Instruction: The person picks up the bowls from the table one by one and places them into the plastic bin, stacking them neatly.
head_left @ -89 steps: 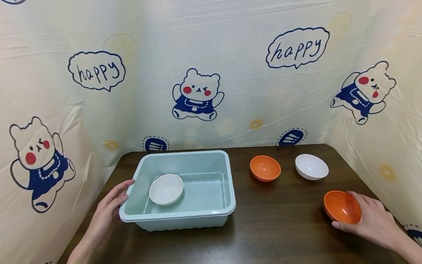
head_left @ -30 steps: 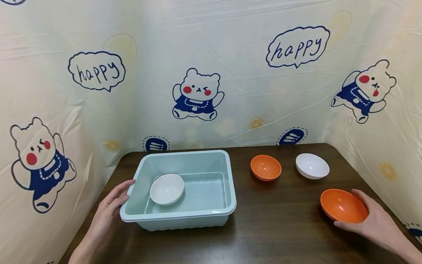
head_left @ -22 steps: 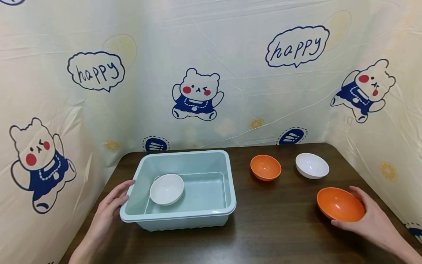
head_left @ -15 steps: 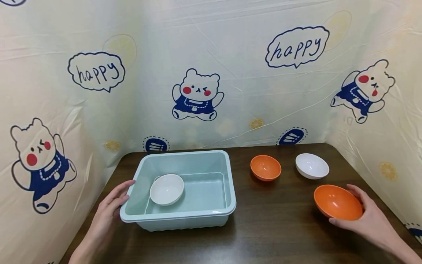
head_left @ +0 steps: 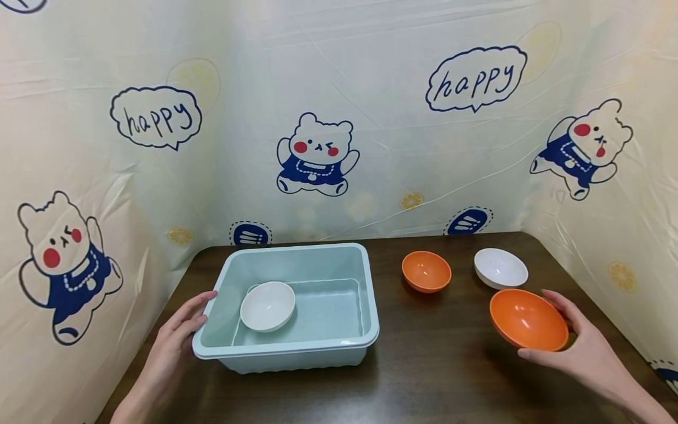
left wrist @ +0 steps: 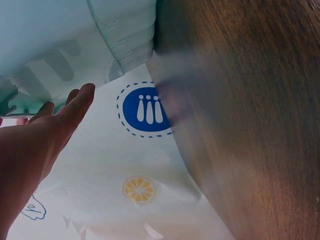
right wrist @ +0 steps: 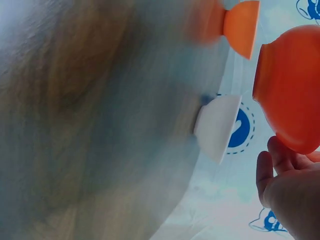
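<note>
My right hand [head_left: 588,347] grips an orange bowl [head_left: 529,321] by its right side, thumb at the near edge and fingers behind. The bowl is raised off the table, its mouth tipped toward me. In the right wrist view the orange bowl [right wrist: 295,90] hangs clear of the tabletop, fingers [right wrist: 280,155] against its wall. My left hand [head_left: 172,335] touches the left rim of a pale green plastic basin [head_left: 296,347] with fairly straight fingers. Inside the basin, toward its left, sits a white bowl [head_left: 267,306]. The left wrist view shows fingers [left wrist: 75,107] beside the basin wall [left wrist: 45,45].
A smaller-looking orange bowl [head_left: 426,272] stands right of the basin on the dark wooden table [head_left: 424,377]. Farther right is another white bowl [head_left: 500,268], just behind the held one. Patterned cloth [head_left: 392,147] walls in the back and both sides.
My right hand has lifted the orange bowl from the table's right side and brought it left and up, close before the white bowl. The left hand and the basin have stayed put.
</note>
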`<state>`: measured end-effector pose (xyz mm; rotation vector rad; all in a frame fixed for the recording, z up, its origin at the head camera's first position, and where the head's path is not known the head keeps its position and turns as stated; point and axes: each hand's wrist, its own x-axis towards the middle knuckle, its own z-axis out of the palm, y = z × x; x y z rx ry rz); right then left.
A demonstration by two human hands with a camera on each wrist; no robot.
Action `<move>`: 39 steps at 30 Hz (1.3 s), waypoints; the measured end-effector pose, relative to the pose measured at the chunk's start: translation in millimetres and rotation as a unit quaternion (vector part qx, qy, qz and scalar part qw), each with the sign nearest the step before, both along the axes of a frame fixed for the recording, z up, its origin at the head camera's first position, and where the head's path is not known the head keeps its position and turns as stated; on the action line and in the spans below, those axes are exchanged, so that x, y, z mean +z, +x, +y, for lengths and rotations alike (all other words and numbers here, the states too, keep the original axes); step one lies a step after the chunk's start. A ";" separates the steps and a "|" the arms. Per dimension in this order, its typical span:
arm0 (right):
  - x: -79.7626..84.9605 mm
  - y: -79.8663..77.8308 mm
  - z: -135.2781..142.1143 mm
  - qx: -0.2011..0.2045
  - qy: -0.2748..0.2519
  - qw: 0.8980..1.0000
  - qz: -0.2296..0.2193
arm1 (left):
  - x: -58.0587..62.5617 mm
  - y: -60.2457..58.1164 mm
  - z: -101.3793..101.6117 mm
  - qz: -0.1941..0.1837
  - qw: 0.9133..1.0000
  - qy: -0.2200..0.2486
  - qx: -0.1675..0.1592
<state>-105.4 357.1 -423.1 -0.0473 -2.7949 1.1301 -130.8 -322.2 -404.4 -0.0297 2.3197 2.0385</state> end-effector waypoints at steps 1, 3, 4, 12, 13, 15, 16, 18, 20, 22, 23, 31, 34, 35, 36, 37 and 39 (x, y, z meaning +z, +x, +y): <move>1.0 0.3 -1.2 0.002 0.002 1.000 0.003 | -0.2 0.2 -0.1 -0.001 1.000 0.001 0.000; 3.0 0.7 -3.3 0.004 0.005 1.000 0.009 | -0.5 0.6 -0.3 -0.001 1.000 0.002 0.000; 3.9 0.9 -4.2 0.005 0.006 1.000 0.010 | -0.6 0.6 -0.4 0.001 1.000 0.002 0.000; 11.1 1.0 -10.7 0.003 0.006 1.000 -0.004 | 1.1 -0.1 1.0 0.012 1.000 0.002 -0.001; 11.8 1.2 -11.1 0.002 0.006 1.000 -0.006 | 1.3 0.0 1.3 0.013 1.000 0.002 -0.002; 13.1 1.3 -11.0 0.004 0.003 1.000 -0.007 | 1.5 0.2 1.3 0.012 1.000 0.002 -0.003; 13.7 1.2 -11.0 0.005 0.001 1.000 -0.006 | 1.5 0.4 1.2 0.013 1.000 0.001 -0.004; 14.7 0.7 -11.6 0.006 -0.002 1.000 -0.003 | 1.9 0.9 1.3 0.009 1.000 0.001 -0.003; 16.0 0.6 -13.2 0.010 -0.005 1.000 0.003 | 2.5 1.0 1.3 0.006 1.000 -0.002 -0.002; 17.4 0.1 -15.1 0.011 -0.004 1.000 0.005 | 2.5 1.0 1.1 0.005 1.000 -0.005 0.000; 18.1 0.0 -15.9 0.013 -0.004 1.000 0.004 | 2.5 1.0 1.1 0.005 1.000 -0.007 0.000; 25.4 0.6 -21.6 0.027 -0.002 0.999 0.021 | -0.6 0.2 -0.2 0.012 1.000 -0.007 -0.003; 28.3 1.4 -24.4 0.030 0.004 0.999 0.024 | -0.7 -0.5 -0.3 0.007 1.000 -0.008 -0.002; 28.9 1.1 -25.3 0.030 0.006 0.999 0.022 | -0.7 -0.6 -0.4 0.007 1.000 -0.008 -0.002; 29.8 1.0 -26.2 0.032 0.007 0.999 0.019 | -0.8 -0.6 -0.4 0.009 1.000 -0.008 -0.003; 30.6 0.7 -27.0 0.033 0.008 0.999 0.016 | -0.8 -0.7 -0.4 0.010 1.000 -0.007 -0.004; 32.5 -0.4 -28.9 0.035 0.011 0.999 0.010 | -0.9 -0.7 -0.4 0.014 1.000 -0.007 -0.005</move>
